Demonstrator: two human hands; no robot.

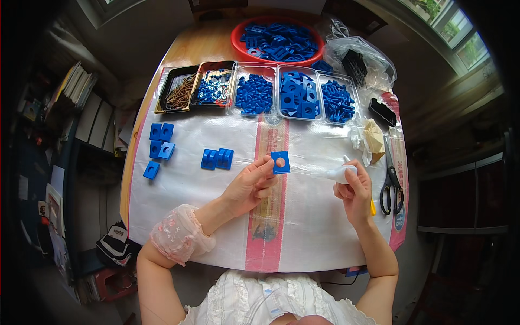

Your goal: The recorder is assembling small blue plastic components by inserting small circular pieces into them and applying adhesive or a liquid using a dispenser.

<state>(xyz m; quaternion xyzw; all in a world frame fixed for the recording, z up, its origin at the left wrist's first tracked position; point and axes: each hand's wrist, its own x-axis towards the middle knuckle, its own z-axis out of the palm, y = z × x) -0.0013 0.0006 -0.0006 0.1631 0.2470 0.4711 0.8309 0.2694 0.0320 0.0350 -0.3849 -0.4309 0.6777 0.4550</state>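
My left hand (253, 184) pinches a flat blue square plate (277, 169) with a round hole, held up over the middle of the table. In my right hand (355, 189) is a small white squeeze bottle (337, 174) with a thin nozzle pointing up; its fingers are closed round it. Left of my left hand, two blue ridged blocks (209, 159) lie side by side on the white sheet. Farther left sits a cluster of several blue blocks with holes (155, 131).
Along the back stand trays of brown screws (181, 93), small nuts (214, 89), blue pegs (253, 95), blue plates (299, 93) and blue parts (338, 101). Behind them is a red basin (236, 46) heaped with blue pieces. Black scissors (391, 189) and crumpled paper (374, 141) lie right.
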